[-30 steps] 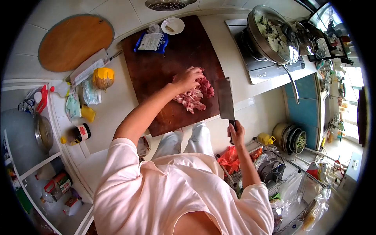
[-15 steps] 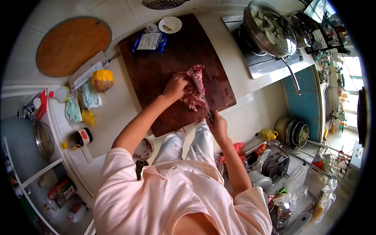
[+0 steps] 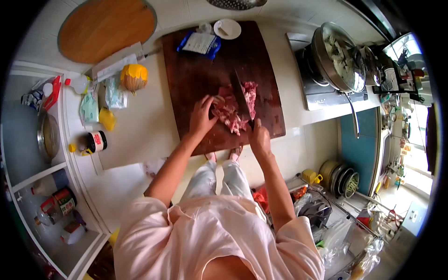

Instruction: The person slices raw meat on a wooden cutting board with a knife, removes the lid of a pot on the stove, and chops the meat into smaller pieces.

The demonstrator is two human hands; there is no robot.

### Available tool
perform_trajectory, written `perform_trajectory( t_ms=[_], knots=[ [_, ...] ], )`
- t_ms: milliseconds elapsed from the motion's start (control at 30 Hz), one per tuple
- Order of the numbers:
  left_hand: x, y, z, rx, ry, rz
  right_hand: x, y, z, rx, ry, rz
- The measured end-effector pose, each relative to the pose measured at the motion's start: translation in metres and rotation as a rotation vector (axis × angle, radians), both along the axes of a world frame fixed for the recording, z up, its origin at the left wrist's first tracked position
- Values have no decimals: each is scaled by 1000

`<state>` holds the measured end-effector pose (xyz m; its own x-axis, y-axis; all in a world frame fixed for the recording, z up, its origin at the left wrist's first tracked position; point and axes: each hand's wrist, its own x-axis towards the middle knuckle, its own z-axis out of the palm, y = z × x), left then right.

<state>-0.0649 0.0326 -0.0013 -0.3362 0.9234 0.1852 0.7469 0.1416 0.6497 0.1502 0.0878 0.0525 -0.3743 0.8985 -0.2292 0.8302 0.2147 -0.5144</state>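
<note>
A heap of cut raw meat (image 3: pixel 226 108) lies on the dark wooden cutting board (image 3: pixel 196 74). My right hand (image 3: pixel 260 139) is wrapped round the handle of a kitchen knife (image 3: pixel 241 97). Its long blade points away from me and lies across the meat, with part of the pile on each side. My left hand (image 3: pixel 202 116) is at the left edge of the meat, its fingers apart and curved; the fingertips are close to the pieces, and I cannot tell whether they touch.
A blue packet (image 3: pixel 200 44) and a white saucer (image 3: pixel 227 29) sit at the board's far edge. To the right, a lidded pan (image 3: pixel 337 56) stands on the cooktop (image 3: pixel 311 98). A pumpkin (image 3: pixel 134 78) and a dark bottle (image 3: pixel 95 141) are on the left counter.
My left hand has drawn back from the top of the meat to its left side, and its fingers have spread. The knife has turned slightly more upright in view. The whole view has shifted.
</note>
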Motion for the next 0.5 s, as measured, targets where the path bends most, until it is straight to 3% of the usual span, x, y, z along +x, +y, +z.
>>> perform_trajectory(
  t_ms=[67,167,200,267,367,467,500],
  knots=[
    [-2,10,1,-22,10,-77,2,-11,50,136,205,42],
    [8,15,-5,-99,53,-124,2,-23,18,222,332,-109],
    [8,21,-5,-161,56,-137,7,-14,-24,180,231,-66],
    [11,28,-3,-286,59,-162,9,10,-34,78,-52,48],
    [15,20,-21,-168,-108,-72,16,24,40,128,68,154],
    [29,14,-17,36,-293,155,24,8,29,207,272,-54],
    [37,15,-8,112,-342,233,29,10,-13,184,233,-52]
  ],
)
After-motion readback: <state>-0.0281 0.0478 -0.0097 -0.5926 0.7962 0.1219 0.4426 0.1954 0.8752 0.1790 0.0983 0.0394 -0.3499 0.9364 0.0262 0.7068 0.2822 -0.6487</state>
